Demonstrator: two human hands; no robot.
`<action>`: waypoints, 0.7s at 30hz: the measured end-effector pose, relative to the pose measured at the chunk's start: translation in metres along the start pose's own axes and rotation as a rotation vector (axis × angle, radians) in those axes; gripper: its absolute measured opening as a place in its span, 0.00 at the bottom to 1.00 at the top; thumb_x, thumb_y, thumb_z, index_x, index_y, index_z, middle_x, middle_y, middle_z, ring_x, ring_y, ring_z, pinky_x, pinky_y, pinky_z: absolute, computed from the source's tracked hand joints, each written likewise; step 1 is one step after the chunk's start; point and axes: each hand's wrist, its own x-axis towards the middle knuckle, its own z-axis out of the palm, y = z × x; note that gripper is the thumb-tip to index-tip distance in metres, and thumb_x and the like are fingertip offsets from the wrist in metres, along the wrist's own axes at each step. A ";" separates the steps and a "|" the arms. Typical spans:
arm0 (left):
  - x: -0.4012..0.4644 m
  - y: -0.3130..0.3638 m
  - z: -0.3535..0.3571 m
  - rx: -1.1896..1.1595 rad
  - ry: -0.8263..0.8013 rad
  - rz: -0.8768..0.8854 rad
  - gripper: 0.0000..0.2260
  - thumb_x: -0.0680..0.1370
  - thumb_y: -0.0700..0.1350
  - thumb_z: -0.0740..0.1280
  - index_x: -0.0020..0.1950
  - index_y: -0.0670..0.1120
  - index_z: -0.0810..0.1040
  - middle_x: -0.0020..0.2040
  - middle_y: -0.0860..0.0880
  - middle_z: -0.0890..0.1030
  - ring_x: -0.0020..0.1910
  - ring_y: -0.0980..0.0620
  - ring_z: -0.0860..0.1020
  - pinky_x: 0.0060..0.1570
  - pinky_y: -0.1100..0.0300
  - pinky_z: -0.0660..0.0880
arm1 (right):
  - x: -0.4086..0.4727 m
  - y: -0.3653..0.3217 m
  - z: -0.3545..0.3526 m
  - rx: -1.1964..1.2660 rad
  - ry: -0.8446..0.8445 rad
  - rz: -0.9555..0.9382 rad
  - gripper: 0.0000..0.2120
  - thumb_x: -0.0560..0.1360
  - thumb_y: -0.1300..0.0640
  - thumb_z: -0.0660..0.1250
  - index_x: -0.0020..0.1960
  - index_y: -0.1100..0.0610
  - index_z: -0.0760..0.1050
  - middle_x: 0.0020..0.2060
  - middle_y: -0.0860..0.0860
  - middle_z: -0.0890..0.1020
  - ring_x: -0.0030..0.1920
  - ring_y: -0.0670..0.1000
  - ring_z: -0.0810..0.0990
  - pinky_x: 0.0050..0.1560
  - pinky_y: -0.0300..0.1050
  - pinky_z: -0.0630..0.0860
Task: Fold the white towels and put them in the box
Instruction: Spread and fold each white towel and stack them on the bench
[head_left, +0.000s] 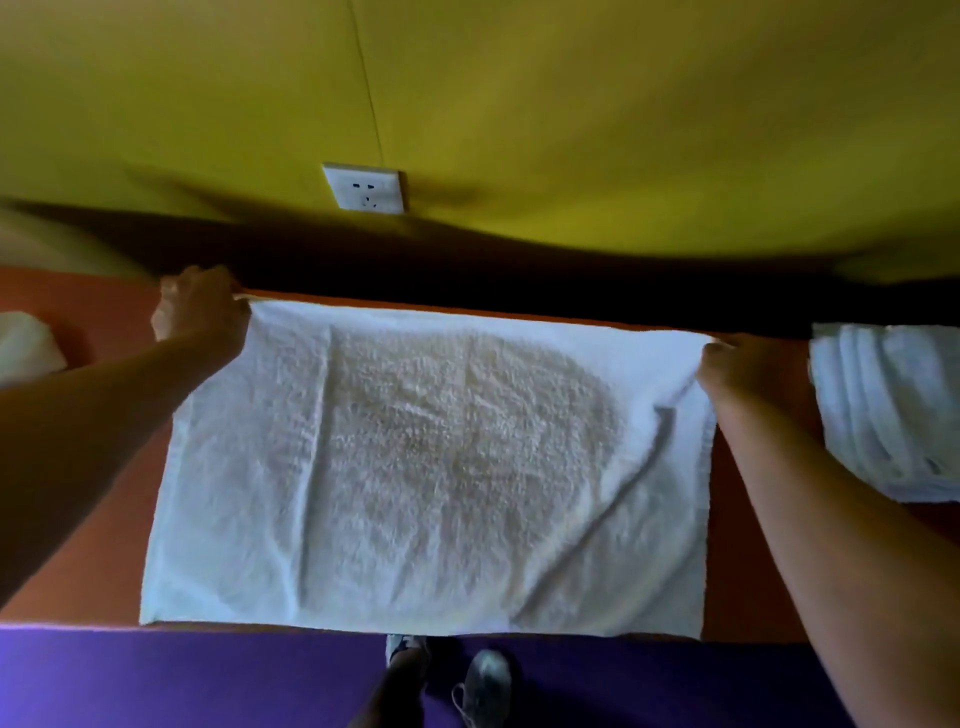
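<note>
Towel spread on the table; towel stack right of it; socket on the wall behind.

Towel stack and left white object are edge-cropped.

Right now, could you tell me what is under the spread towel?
The towel lies flat on the orange table, which shows around its edges. Whatever else is beneath stays hidden. Both hands pinch its far corners.
</note>
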 end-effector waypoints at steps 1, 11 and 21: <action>0.000 0.002 0.002 -0.024 0.015 0.001 0.12 0.79 0.43 0.68 0.61 0.42 0.76 0.61 0.34 0.73 0.61 0.30 0.71 0.54 0.36 0.74 | 0.002 -0.001 0.001 -0.027 0.011 -0.008 0.13 0.75 0.61 0.62 0.58 0.57 0.79 0.56 0.57 0.80 0.60 0.64 0.77 0.54 0.46 0.70; -0.096 0.031 0.054 -0.059 -0.156 0.235 0.21 0.78 0.44 0.70 0.71 0.46 0.71 0.72 0.40 0.69 0.65 0.35 0.70 0.58 0.38 0.74 | -0.007 0.033 0.024 -0.162 -0.200 -0.073 0.19 0.82 0.59 0.62 0.73 0.55 0.67 0.68 0.57 0.73 0.44 0.51 0.80 0.35 0.39 0.70; -0.304 0.124 0.134 -0.030 -0.260 0.437 0.32 0.72 0.49 0.75 0.75 0.49 0.69 0.75 0.41 0.69 0.70 0.37 0.71 0.63 0.42 0.72 | 0.012 0.090 0.011 -0.248 -0.389 -0.361 0.17 0.81 0.58 0.63 0.69 0.52 0.73 0.68 0.56 0.74 0.65 0.59 0.77 0.53 0.47 0.78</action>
